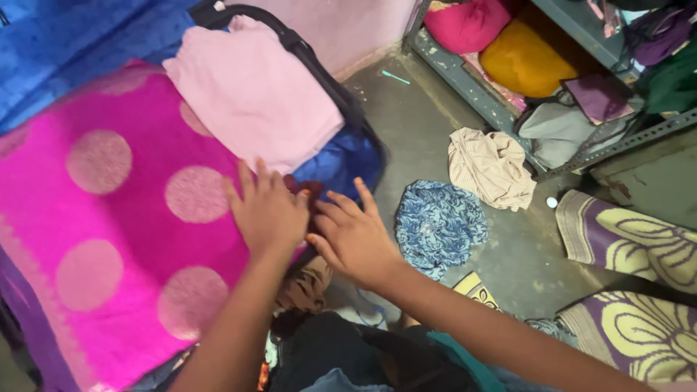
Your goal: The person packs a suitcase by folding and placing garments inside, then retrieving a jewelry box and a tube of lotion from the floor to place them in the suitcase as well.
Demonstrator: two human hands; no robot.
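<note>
On bag's front edge: our left hand lies flat, fingers spread, on pink dotted cloth, which runs off to its left. Right hand, fingers spread, just beside, rests nr blue cloth; neither pinching.

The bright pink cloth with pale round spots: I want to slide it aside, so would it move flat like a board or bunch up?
The pink spotted cloth would probably bunch: it drapes over what lies beneath. It looks thin, so likely light. The left hand rests on its edge.
</note>
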